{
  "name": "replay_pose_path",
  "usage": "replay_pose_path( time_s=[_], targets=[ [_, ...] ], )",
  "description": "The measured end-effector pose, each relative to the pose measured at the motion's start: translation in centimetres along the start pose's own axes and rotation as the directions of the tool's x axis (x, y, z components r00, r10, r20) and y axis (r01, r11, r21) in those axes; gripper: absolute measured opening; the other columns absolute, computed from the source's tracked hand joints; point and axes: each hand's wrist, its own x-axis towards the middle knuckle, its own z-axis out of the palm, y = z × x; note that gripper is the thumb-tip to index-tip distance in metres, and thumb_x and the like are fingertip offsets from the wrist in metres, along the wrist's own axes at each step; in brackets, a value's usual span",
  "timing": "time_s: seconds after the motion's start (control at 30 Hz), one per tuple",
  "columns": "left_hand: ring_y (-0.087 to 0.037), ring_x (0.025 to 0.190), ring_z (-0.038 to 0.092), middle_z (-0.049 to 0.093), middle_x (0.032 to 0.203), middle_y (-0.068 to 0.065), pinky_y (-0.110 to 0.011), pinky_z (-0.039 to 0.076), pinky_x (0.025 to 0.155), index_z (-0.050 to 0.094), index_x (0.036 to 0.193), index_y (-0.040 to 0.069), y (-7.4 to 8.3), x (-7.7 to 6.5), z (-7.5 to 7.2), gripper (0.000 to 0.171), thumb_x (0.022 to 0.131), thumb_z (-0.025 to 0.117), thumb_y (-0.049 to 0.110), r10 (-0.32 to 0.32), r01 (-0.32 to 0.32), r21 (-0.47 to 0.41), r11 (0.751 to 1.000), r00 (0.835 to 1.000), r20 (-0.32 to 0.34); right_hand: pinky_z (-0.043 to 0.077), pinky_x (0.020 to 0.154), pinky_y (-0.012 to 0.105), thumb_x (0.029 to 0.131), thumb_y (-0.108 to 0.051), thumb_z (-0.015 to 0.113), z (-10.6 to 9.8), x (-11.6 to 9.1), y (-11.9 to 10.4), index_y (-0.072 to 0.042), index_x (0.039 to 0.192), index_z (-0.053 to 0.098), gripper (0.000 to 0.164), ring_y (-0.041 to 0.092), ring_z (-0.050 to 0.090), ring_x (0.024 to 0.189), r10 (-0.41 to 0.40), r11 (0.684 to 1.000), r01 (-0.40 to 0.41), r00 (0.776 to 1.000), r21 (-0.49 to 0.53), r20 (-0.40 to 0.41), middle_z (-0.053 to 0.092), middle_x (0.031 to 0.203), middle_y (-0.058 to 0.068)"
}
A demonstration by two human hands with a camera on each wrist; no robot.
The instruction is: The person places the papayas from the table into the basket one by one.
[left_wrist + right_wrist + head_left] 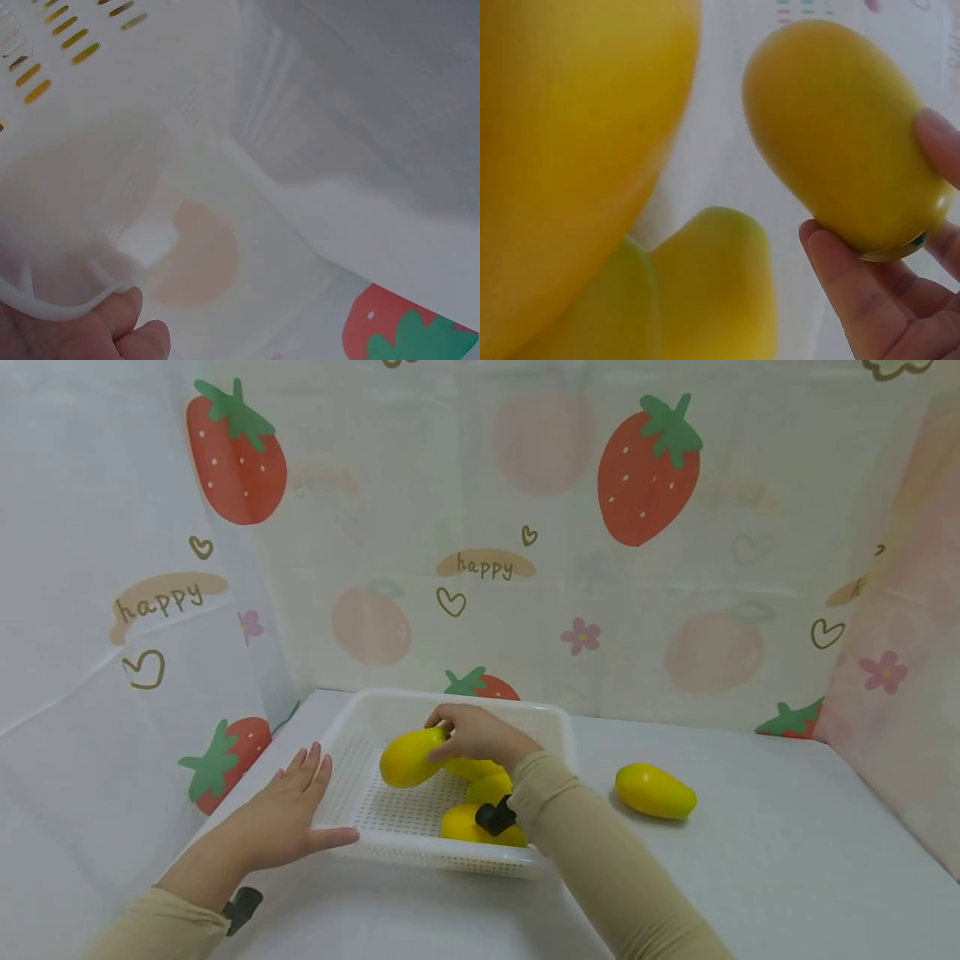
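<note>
A yellow mango (411, 758) is held over the white plastic basket (405, 841) by my right hand (480, 732). The right wrist view shows thumb and fingers gripping this mango (832, 135) around one end. More mangoes (468, 823) lie in the right part of the basket, partly hidden by my forearm; in the right wrist view another mango (720, 285) shows close by. My left hand (281, 818) rests at the basket's left side with its fingers spread and straight. In the left wrist view, fingertips (146, 341) touch the basket rim (64, 309).
One mango (656, 791) lies on the white tabletop (757, 835) to the right of the basket. A printed cloth backdrop (487, 627) stands behind the table, with cloth sides at left and right.
</note>
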Motion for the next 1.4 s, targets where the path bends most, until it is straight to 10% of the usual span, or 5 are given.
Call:
replay_pose_path(
  time_s=[0.77,1.4],
  targets=[
    [-0.045,0.135,0.007,0.006,0.149,-0.027,-0.06,0.014,0.104,0.018,0.142,-0.007,0.0,0.1,0.2,0.118,0.068,0.04,0.082,-0.005,0.006,0.011,1.0,1.0,-0.012,0.048,0.085,0.034,0.081,-0.035,0.068,-1.1,-0.2,0.7,-0.023,0.112,0.055,0.035,0.017,0.061,0.091,0.036,0.994,-0.036,0.999,0.105,-0.001,0.06,0.107,-0.004],
    [-0.045,0.135,0.007,0.005,0.149,-0.027,-0.06,0.014,0.104,0.018,0.142,-0.007,0.0,0.0,0.1,0.118,0.068,0.04,0.082,-0.008,0.008,0.0,1.0,1.0,-0.012,0.049,0.087,0.033,0.085,-0.022,0.065,-5.3,-3.3,1.5,-0.015,0.114,0.056,0.031,0.02,0.06,0.095,-0.072,0.957,0.091,0.994,0.275,-0.08,0.058,0.111,0.005]
  ],
)
